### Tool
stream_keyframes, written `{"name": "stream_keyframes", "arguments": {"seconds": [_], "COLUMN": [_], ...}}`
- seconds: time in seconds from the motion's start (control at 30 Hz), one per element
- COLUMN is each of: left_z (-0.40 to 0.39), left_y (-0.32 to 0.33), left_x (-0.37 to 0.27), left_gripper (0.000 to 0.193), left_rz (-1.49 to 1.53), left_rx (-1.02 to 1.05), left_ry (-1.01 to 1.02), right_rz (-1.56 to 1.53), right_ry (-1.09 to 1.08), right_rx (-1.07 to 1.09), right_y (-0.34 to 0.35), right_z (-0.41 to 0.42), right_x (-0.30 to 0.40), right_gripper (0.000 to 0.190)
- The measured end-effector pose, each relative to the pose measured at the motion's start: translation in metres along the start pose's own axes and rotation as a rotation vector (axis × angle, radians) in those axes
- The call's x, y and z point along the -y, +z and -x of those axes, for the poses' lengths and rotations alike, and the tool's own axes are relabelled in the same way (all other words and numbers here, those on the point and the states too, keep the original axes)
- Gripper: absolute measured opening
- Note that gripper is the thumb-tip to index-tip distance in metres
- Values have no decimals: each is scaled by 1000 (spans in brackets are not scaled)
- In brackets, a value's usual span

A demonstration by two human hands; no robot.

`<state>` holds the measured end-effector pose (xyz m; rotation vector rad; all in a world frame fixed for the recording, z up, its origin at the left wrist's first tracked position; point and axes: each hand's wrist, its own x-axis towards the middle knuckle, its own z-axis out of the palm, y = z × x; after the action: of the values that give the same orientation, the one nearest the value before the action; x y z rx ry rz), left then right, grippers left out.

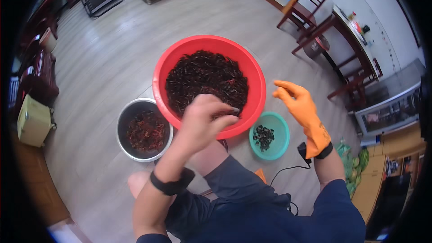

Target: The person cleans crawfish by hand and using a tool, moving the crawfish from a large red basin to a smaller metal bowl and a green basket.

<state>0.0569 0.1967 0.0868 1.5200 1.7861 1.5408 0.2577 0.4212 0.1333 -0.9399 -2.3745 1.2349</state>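
A large red plastic basin [210, 39] stands on the floor in front of me. It holds a heap of dark red-brown, slender pieces [206, 74], perhaps crayfish, too small to name surely. My bare left hand [206, 118] is over the basin's near part, thumb and forefinger close together; blur hides whether something small is between them. My right hand [297, 104], in an orange rubber glove, is raised right of the basin with thumb and forefinger apart, holding nothing visible. Below it sits a green plastic bowl [281, 141] with small dark pieces [264, 137].
At the left, a metal pot [122, 143] with reddish scraps [146, 135] touches or nearly touches the basin. A black cable [287, 168] hangs by my right wrist. A cream suitcase [33, 121], a wooden table [354, 40] and green bags [344, 155] stand farther out.
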Motion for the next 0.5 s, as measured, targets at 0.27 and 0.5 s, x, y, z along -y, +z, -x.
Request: {"name": "stream_keyframes", "arguments": {"seconds": [0.27, 0.5], "left_z": [-43, -48], "left_y": [111, 48], "left_x": [-12, 0], "left_gripper": [41, 21], "left_rz": [9, 256], "left_rx": [131, -31], "left_ry": [1, -492], "right_rz": [-86, -225], "right_ry": [205, 270], "right_rx": [-311, -196], "right_y": [-87, -69], "right_z": [61, 21], "right_x": [-83, -108], "right_gripper": [32, 32]}}
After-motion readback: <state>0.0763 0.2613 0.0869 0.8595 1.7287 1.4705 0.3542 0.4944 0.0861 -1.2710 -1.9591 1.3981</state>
